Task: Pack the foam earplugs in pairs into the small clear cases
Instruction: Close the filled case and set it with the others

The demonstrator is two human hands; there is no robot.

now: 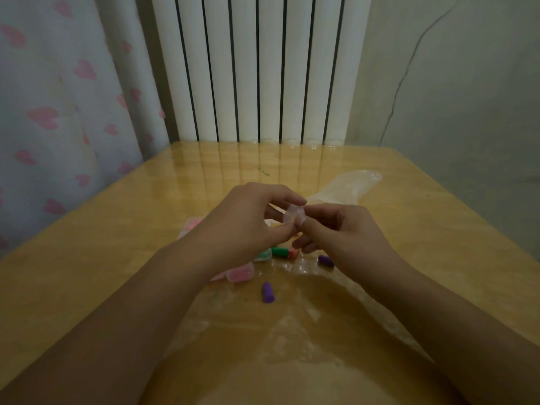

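Case, small clear plastic (294,215), pinched by both my hands' fingers at frame centre; nearest purple foam earplug (325,261) lies below my right hand (347,238).

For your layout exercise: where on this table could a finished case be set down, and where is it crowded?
Free: bare table left of the left hand, and the far strip before the radiator. Crowded: beneath both hands, among the purple earplug, green earplug and pink-filled cases.

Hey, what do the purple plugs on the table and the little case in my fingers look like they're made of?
The purple plugs look like matte foam: dull, bullet-shaped, no shine. The little case pinched by the left hand and right hand seems to be clear, glossy plastic; it is see-through and catches light.
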